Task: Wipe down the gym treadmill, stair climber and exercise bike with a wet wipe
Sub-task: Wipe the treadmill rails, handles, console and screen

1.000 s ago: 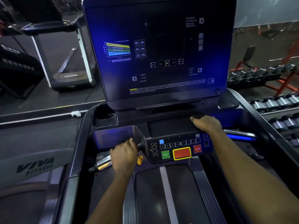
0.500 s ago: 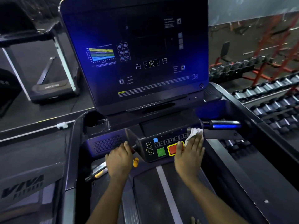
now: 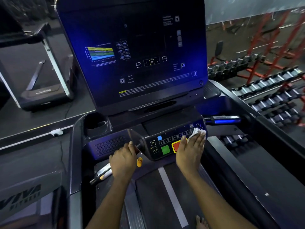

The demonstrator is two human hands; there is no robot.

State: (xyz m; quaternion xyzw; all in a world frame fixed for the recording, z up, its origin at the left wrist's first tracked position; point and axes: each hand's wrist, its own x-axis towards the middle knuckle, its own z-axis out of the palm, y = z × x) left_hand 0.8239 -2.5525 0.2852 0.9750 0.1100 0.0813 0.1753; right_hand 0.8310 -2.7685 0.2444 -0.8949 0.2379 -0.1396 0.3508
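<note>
A person stands on the belt [image 3: 148, 197] of a gym treadmill [image 3: 257, 146], whose long axis runs straight ahead toward the lit screen [image 3: 132, 55] rising behind the control panel [image 3: 153, 156]. The panel itself lies crosswise, its right end tilted higher in the view. The right hand [image 3: 189, 151] lies flat on the panel's right half with fingers straight, pressing a crumpled white wet wipe [image 3: 197, 131] that peeks out beyond the fingertips toward the panel's upper right corner. The wipe sits almost at the panel's right edge, just short of the blue-lit grip [image 3: 222, 120] that juts out beyond it. The palm hides most of the red button [image 3: 175, 146]. The green button [image 3: 165, 149] and the arrow keys to its left lie uncovered, leaving the panel's left half open. The left hand [image 3: 123, 160] is curled round the crossbar [image 3: 138, 142] just left of the panel, a yellow clip [image 3: 139, 162] hanging beside it. Dumbbell racks [image 3: 272, 100] line the floor well to the panel's right. A second earlier the right hand rested on the panel's top edge. Half a second ago it had dropped onto the panel's face, and it has barely shifted since. The left hand has kept its grasp throughout.
</note>
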